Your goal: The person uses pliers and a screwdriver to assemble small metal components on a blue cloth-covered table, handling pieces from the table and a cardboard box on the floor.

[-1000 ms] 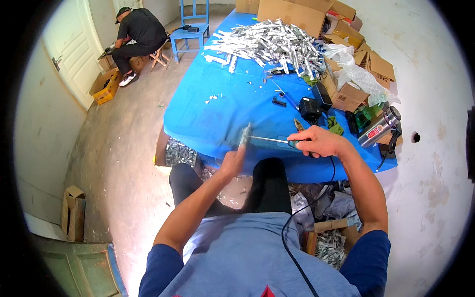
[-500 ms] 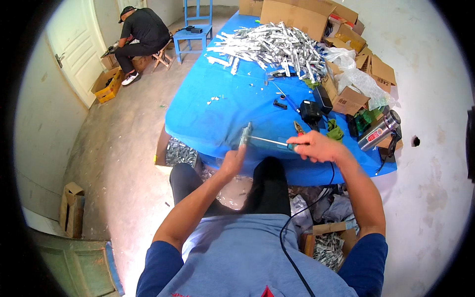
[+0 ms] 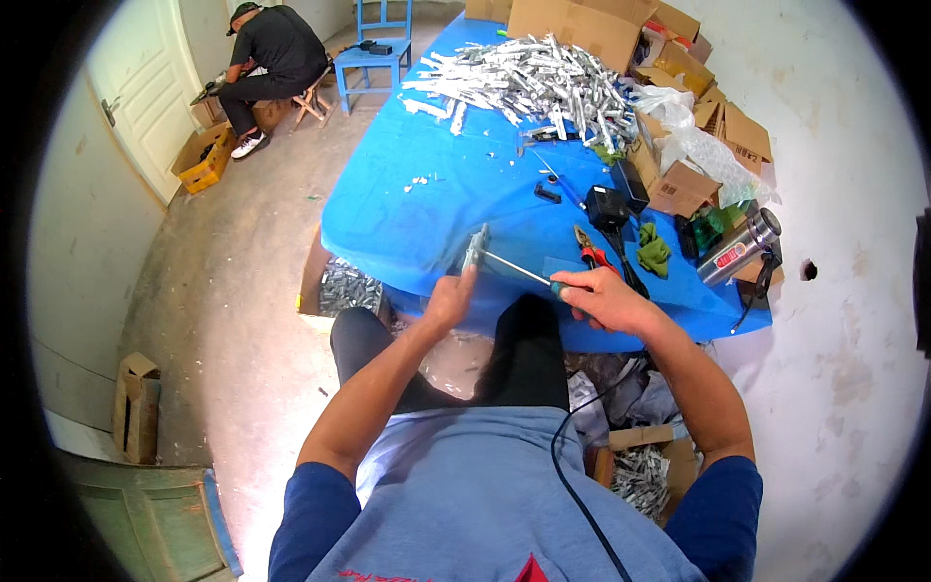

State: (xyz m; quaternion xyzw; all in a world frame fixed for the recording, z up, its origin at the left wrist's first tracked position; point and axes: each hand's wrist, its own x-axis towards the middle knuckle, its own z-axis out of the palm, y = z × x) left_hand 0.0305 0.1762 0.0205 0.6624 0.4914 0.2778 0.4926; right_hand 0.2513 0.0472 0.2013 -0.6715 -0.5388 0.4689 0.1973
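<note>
My left hand [image 3: 452, 296] is closed around the lower end of a narrow silvery metal piece [image 3: 474, 248], which stands up at a slant by the near edge of the blue-covered table [image 3: 388, 209]. In my right hand [image 3: 606, 299] is a screwdriver [image 3: 519, 270] with a dark green handle and a long thin shaft. Its tip meets the side of the metal piece, though the exact contact is too small to make out. Beyond my right hand lie red-handled pliers [image 3: 592, 250].
Across the table's far part spreads a pile of silvery strips [image 3: 533, 82]. Black adapters [image 3: 607, 209], a green cloth [image 3: 654, 250] and a steel flask [image 3: 740, 247] are on the right. A box of metal pieces [image 3: 349, 291] stands below left. Another person [image 3: 276, 53] sits far left.
My right hand has come slightly nearer and to the left, so the screwdriver slopes more steeply up to the metal piece. The whole view has shifted a little.
</note>
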